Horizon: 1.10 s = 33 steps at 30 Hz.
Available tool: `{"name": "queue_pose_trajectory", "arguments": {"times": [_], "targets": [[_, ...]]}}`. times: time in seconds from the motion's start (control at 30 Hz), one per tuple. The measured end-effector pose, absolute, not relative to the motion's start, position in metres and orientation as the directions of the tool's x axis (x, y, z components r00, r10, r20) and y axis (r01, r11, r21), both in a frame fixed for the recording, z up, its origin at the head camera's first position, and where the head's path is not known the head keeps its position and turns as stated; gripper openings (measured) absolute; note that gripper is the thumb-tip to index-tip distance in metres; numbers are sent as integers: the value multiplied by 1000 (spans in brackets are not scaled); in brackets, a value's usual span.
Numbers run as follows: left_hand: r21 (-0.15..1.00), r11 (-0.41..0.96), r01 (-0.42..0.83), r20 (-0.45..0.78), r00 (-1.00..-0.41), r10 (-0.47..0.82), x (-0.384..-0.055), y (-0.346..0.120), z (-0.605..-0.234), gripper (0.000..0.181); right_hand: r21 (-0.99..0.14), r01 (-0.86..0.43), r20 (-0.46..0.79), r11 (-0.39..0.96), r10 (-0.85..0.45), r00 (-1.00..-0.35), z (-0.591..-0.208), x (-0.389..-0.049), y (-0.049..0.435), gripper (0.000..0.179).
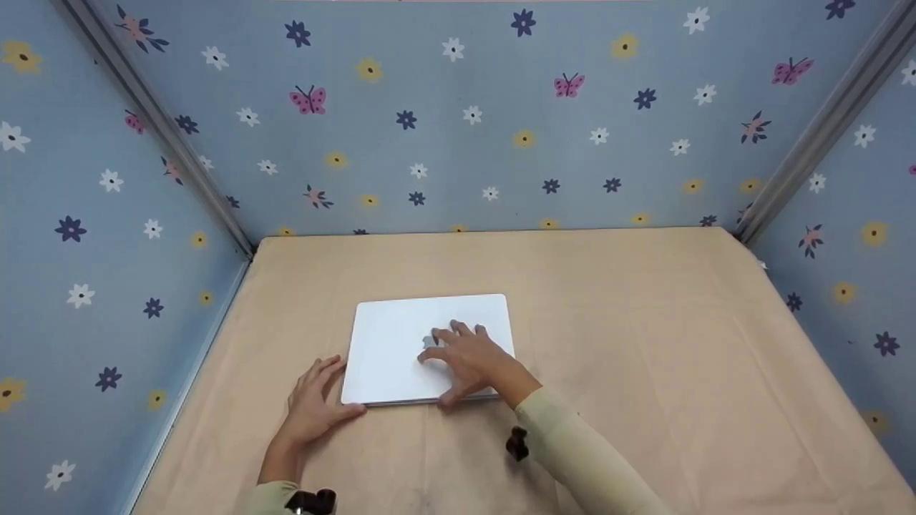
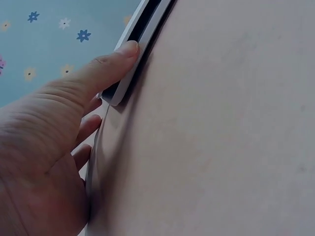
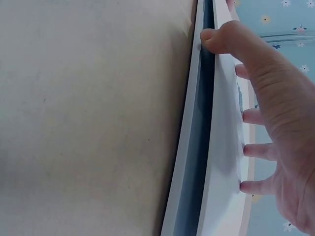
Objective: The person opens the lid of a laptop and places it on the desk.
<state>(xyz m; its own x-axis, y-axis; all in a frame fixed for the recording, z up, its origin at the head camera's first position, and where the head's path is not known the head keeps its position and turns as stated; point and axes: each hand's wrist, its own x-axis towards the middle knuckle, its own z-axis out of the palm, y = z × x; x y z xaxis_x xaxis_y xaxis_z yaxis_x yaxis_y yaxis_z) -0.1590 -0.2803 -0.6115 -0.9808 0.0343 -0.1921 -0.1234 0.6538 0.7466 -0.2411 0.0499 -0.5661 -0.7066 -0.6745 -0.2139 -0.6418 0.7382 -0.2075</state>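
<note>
A silver-white laptop (image 1: 386, 350) with a logo on its lid lies on the table, its front edge toward me. Along that edge a dark gap (image 3: 197, 123) shows between lid and base in the right wrist view. My right hand (image 1: 472, 361) spreads its fingertips over the lid, while its thumb hooks at the front edge, on the gap. At the near left corner, my left hand (image 1: 313, 404) braces the laptop: its thumb (image 2: 110, 66) touches the front edge and its loosely bent fingers lie by the left side.
A beige cloth with faint creases covers the table (image 1: 644, 343). Blue panels (image 1: 458, 86) printed with flowers and butterflies stand at the back and both sides, with grey posts (image 1: 823, 121) at the corners. Dark wrist cameras (image 1: 517, 443) sit at both sleeves.
</note>
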Motion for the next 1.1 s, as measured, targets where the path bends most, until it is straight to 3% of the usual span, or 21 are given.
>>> {"name": "queue_pose_trajectory", "arguments": {"times": [0.5,1.1], "targets": [[770,627,-116,-165,-986,20,-159,-281,-616,92,-228,-645,-213,730,-684,-698,-559,-245,50,84],[750,654,-99,-152,-988,26,-157,-282,-615,95,-284,-622,-244,729,-683,-689,-549,-249,48,82]]}}
